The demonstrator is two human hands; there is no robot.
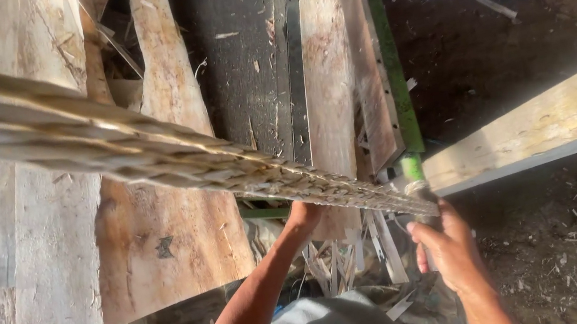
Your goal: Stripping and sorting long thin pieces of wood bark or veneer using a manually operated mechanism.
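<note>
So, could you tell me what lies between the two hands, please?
In the head view, the near end of the stack of thin wood sheets runs between the left hand and right hand.

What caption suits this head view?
Both hands, left and right, carry a stack of thin wood veneer strips above veneer sheets.

Single head-worn view, steeply downward, close above veneer stack [146, 151] and bench [247, 52].

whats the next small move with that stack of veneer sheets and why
Probably shift the left hand outward: both hands, right hand too, hold the near end of the stack of thin pale wood veneer sheets, whose long far end juts out unsupported.
</note>
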